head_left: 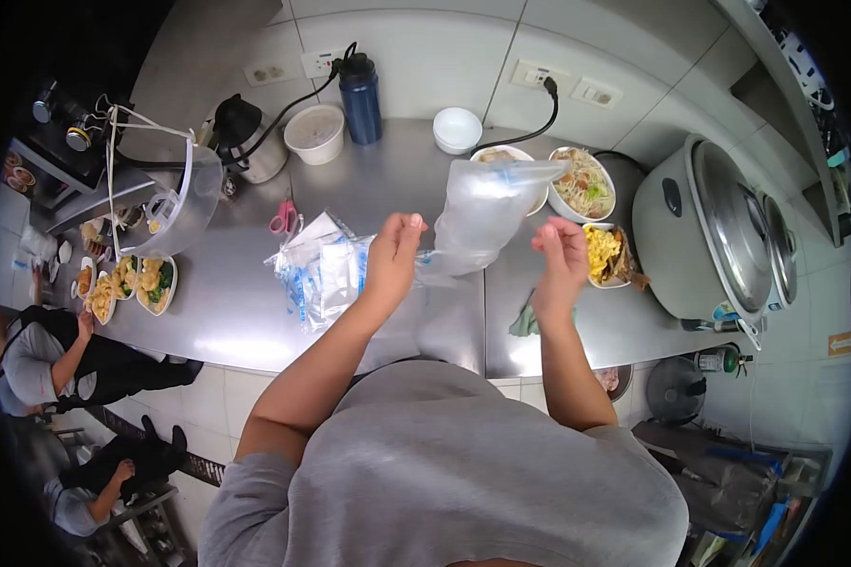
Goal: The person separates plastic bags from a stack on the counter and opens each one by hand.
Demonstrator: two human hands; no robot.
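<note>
A puffed-up clear plastic bag (487, 210) hangs above the counter between my hands, partly blurred. My left hand (394, 257) is closed at the bag's lower left edge, its fingertips partly hidden. On the other side my right hand (562, 269) is raised with fingers curled into a pinch; whatever thin thing it grips does not show clearly. Beside my left hand lies a pile of flat plastic bags (323, 269) with blue print. Near my right hand stand a bowl of yellow food (601, 253) and a bowl of sprouts and greens (583, 184).
A large grey cooker (669, 222) stands at the right. Along the wall are a blue bottle (360, 104), a lidded tub (315, 134), a small white bowl (458, 130) and a kettle (255, 156). Pink scissors (284, 218) and a green cloth (524, 319) lie on the counter. Two co-workers are at the left.
</note>
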